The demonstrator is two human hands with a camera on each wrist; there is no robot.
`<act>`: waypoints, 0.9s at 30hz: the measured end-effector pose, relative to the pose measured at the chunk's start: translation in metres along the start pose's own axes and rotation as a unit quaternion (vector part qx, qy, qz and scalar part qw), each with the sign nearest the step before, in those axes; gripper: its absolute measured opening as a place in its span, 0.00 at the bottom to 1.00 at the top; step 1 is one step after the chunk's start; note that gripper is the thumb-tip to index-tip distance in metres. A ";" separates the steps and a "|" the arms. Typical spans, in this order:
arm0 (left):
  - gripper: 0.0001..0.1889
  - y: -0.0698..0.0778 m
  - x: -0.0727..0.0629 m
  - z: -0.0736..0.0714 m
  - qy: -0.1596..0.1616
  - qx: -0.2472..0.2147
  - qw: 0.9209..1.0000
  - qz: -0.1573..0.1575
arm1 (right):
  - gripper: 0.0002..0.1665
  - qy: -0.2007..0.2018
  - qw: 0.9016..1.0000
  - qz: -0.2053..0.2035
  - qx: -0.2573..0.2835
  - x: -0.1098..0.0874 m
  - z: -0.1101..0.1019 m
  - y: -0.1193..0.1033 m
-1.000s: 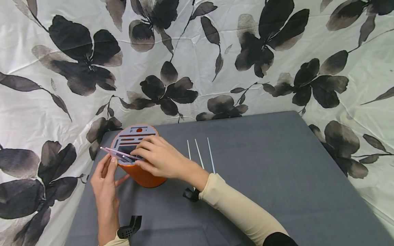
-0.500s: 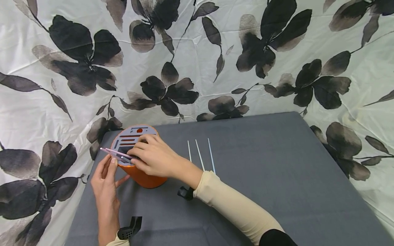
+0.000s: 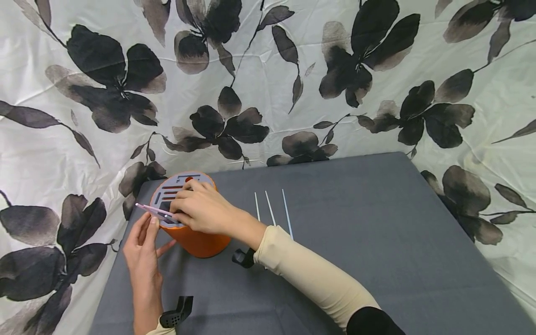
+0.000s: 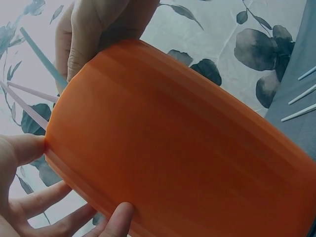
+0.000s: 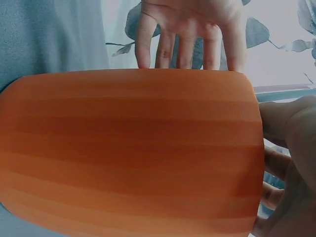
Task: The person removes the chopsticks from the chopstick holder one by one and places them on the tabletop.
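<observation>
An orange round container [image 3: 205,245] stands at the table's left, with a grey slotted top [image 3: 172,182]. Thin pink sticks [image 3: 146,207] and a teal stick [image 4: 43,58] jut out past its left rim. My left hand [image 3: 144,253] rests on the container's near left side, fingers extended, thumb at the rim close to the sticks. My right hand [image 3: 203,207] reaches over the top, its fingertips down at the dark opening. Those fingertips are hidden, and I cannot tell what they hold.
Right of the container, two pale sticks [image 3: 270,208] and a light blue stick [image 3: 287,211] lie apart on the grey table [image 3: 356,223], partly behind the right forearm. A floral cloth [image 3: 268,60] hangs close behind the table's back edge.
My right hand and forearm have shifted a little left, the fingertips further over the top. The pink sticks have dipped slightly at the rim. My left hand stays in place.
</observation>
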State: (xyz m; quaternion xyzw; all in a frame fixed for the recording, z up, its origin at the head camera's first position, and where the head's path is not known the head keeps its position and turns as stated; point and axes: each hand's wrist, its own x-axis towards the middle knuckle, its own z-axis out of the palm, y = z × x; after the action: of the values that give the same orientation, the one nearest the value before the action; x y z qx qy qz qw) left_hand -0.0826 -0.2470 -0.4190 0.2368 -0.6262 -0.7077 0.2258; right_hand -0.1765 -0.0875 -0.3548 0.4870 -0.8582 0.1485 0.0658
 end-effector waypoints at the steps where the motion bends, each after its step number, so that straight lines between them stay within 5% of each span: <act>1: 0.25 0.000 0.000 0.000 0.000 0.001 1.000 0.000 | 0.11 0.003 1.000 0.000 0.000 0.000 0.001 0.000; 8: 0.26 0.000 -0.001 0.000 -0.003 -0.001 1.000 0.004 | 0.14 0.041 0.999 0.000 0.024 -0.004 0.004 0.002; 16: 0.24 0.000 0.000 -0.002 -0.005 -0.004 1.000 0.003 | 0.13 0.096 0.986 0.006 0.134 -0.008 -0.004 0.004; 21: 0.24 0.000 0.001 -0.003 -0.005 -0.005 1.000 0.002 | 0.13 0.146 0.967 0.009 0.210 -0.013 -0.014 0.007; 27: 0.24 -0.001 0.002 -0.002 -0.003 0.000 1.000 -0.001 | 0.12 0.220 0.922 0.009 0.318 -0.015 -0.027 0.011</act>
State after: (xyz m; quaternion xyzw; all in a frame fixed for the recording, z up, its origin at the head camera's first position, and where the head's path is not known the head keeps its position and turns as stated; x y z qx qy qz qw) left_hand -0.0829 -0.2497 -0.4199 0.2354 -0.6264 -0.7088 0.2232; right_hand -0.1785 -0.0614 -0.3354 0.4300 -0.7340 0.5174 0.0932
